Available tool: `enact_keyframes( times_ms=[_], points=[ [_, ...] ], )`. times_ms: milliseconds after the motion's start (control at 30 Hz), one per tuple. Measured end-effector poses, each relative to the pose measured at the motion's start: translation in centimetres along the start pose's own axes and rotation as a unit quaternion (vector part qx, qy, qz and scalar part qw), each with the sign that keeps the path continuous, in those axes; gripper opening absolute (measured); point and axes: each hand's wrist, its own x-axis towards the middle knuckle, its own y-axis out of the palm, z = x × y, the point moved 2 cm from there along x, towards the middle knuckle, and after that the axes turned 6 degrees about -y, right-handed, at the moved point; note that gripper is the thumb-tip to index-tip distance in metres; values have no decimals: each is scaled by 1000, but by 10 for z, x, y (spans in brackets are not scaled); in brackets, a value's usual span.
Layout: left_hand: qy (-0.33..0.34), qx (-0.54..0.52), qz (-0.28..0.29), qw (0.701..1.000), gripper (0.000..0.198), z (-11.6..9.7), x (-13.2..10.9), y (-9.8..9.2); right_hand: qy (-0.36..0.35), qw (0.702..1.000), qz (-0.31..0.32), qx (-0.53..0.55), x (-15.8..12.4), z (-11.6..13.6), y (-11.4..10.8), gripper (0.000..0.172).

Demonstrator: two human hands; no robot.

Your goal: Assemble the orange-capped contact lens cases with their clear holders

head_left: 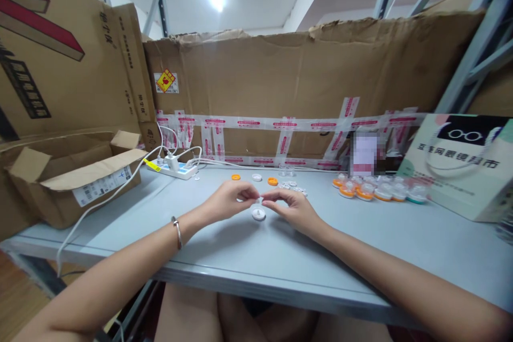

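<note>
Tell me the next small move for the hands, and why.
Probably lower the tiny piece onto the white disc: left hand and right hand pinch it together just above that disc on the table.

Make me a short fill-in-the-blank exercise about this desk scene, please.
1. The bracelet sits on the ____ wrist.
2. The disc on the table, by the left hand and right hand, is ____.
3. The power strip lies to the ____ of both hands.
4. The two rings beyond the hands are ____.
Missing words: left, white, left, orange.
</note>
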Motion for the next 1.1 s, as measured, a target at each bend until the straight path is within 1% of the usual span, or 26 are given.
enact_keyframes(
  times_ms=[67, 133, 233, 300, 333, 400, 467, 533, 633, 767, 933, 1100],
  points=[
    [9, -29, -17, 999, 9, -7, 3, 8, 6, 1000, 0, 19, -1, 1, 1, 19],
    [15, -42, -31, 999, 8, -10, 7, 13, 15, 999, -27, 28, -1, 0, 1, 19],
    [15, -56, -52, 997, 10, -7, 13, 14, 26, 996, -75, 27, -1, -3, -3, 19],
    [-1, -51, -50, 997, 15, 0, 16, 12, 29, 997, -76, 13, 0, -6, -5, 18],
    [-14, -35, -39, 999, 19, 5, 16, 11, 30, 997, -66, 1, 0, -7, -5, 18],
    [-37, 28, 2, 999, 28, 14, 16, 10, 25, 998, -41, -30, 0, -11, -6, 16],
    [-44, 90, 43, 994, 39, 21, 14, 9, 9, 998, -14, -59, 0, -14, -5, 14],
    [-43, 122, 67, 989, 47, 26, 12, 10, -16, 997, 21, -78, 0, -15, -3, 13],
    [-36, 143, 91, 985, 43, 26, 11, 16, -60, 990, 75, -100, 0, -15, 1, 14],
    [-21, 146, 110, 983, 31, 22, 11, 21, -118, 975, 117, -144, -1, -17, 3, 16],
    [-28, 117, 118, 986, 32, 23, 9, 20, -181, 955, 151, -179, -2, -18, 5, 18],
    [-31, 111, 121, 986, 32, 27, 9, 20, -222, 939, 163, -206, -3, -17, 5, 19]
  ],
)
